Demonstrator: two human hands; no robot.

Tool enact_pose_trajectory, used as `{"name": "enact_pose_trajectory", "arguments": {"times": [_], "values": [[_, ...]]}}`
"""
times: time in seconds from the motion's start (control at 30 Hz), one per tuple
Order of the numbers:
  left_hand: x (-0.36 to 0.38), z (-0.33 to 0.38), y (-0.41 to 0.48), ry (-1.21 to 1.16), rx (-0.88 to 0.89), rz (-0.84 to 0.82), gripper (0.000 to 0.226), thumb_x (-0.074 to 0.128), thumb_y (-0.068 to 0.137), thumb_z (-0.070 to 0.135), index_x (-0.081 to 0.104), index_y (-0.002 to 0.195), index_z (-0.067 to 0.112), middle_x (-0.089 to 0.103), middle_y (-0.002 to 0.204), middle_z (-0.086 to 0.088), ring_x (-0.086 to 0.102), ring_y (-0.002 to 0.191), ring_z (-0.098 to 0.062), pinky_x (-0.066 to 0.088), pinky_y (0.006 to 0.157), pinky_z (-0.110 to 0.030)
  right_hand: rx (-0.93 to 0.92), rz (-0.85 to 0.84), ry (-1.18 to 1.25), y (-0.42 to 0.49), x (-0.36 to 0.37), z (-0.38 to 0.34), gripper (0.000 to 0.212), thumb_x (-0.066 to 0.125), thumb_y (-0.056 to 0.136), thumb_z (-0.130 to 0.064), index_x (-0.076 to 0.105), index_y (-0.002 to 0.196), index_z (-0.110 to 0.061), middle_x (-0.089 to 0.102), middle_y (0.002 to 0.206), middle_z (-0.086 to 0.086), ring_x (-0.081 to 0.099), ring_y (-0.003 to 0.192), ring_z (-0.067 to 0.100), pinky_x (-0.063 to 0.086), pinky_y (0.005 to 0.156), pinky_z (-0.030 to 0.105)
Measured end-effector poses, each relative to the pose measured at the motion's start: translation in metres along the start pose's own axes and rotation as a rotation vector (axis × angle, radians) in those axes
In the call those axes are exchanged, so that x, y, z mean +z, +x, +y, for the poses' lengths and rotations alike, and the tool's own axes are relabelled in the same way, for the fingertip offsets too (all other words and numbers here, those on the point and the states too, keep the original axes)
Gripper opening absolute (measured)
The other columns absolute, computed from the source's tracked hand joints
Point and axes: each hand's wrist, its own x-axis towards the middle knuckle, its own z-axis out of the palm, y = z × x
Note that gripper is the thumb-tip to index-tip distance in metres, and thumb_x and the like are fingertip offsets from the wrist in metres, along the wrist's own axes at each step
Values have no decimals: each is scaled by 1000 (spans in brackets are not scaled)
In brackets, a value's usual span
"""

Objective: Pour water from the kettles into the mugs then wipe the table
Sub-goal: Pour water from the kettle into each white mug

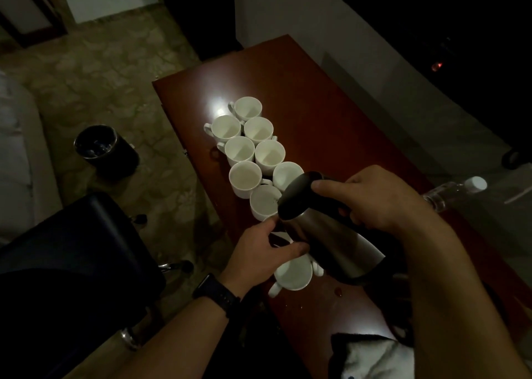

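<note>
Head view: right hand (383,203) gripped the kettle (331,234) by its handle, body tilted forward-left, mouth just above the white mug (283,237) clasped by the left hand (267,252).

Mugs (247,151) run two-wide down the bench's (331,113) left side, far end to near. Kettle (325,229) is tipped over the row's near part, one mug (285,236) right under it. Bottle (449,194) lies at the right edge, cloth (374,355) at the near edge. Bin (106,151) and chair (72,249) are on the floor off the left edge.
</note>
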Motion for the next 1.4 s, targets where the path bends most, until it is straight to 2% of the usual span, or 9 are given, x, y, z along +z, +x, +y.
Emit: {"name": "enact_pose_trajectory", "arguments": {"times": [0.13, 0.33, 0.43, 0.53, 0.67, 0.87, 1.07, 1.23, 1.4], "values": [[0, 3, 0, -4, -16, -8, 44, 78, 70, 61, 65, 112, 54, 72, 109, 23, 72, 96, -2, 61, 88, -39, 2, 4, 11, 0, -1, 0, 61, 62, 73, -73, 64, 40, -22, 55, 41, -4, 44, 34, 5, 39, 56, 34], [1, 3, 0, -9, -26, -12, 57, 78, 71, 60, 66, 123, 40, 73, 113, 19, 72, 97, -3, 61, 90, -42, 29, 12, 13, -1, -1, -3, 61, 63, 72, -74, 65, 45, -19, 58, 43, -5, 49, 41, 8, 40, 55, 31], [1, 3, 1, 8, -30, -12, 59, 77, 70, 63, 65, 124, 41, 72, 113, 20, 71, 98, -1, 60, 90, -38, 22, -9, 15, -2, -1, -5, 55, 60, 70, -74, 66, 41, -29, 55, 40, -6, 43, 31, 2, 38, 54, 32], [1, 3, 1, 21, -32, -6, 58, 76, 68, 64, 65, 122, 44, 71, 112, 23, 70, 96, 2, 60, 88, -34, 20, -17, 14, -2, -1, -7, 51, 59, 69, -75, 67, 41, -33, 57, 42, -5, 44, 32, 2, 39, 55, 32], [1, 4, 2, 15, -51, -14, 59, 76, 68, 64, 66, 121, 41, 71, 114, 17, 71, 96, -2, 60, 89, -41, 32, -24, 13, -2, -1, -10, 50, 57, 66, -77, 68, 43, -34, 57, 42, -5, 44, 32, 2, 39, 55, 32], [1, 4, 2, 17, -48, -13, 58, 76, 68, 63, 67, 120, 38, 72, 113, 15, 71, 96, -2, 60, 88, -41, 48, -19, 22, 1, -1, -7, 60, 62, 75, -71, 65, 39, -23, 52, 39, -5, 39, 29, 2, 37, 54, 32], [1, 5, 3, 14, -47, -10, 57, 74, 66, 65, 66, 118, 43, 72, 112, 20, 68, 98, 3, 59, 87, -32, 46, -7, 8, 3, -2, -6, 62, 65, 81, -67, 63, 43, -17, 53, 38, -6, 42, 29, 2, 37, 54, 31], [1, 7, 5, 15, -52, -15, 52, 74, 65, 66, 64, 113, 50, 71, 110, 23, 67, 97, 5, 54, 81, -21, 55, -6, -5, 4, -2, -9, 59, 63, 77, -70, 65, 52, -16, 55, 41, -6, 48, 41, 9, 40, 56, 31], [2, 4, 6, 13, -51, -14, 53, 75, 67, 66, 66, 116, 48, 72, 110, 21, 68, 99, 2, 58, 86, -30, 58, -8, -11, 4, -3, -8, 58, 64, 80, -68, 66, 55, -16, 55, 41, -5, 47, 41, 8, 40, 55, 31]]}}
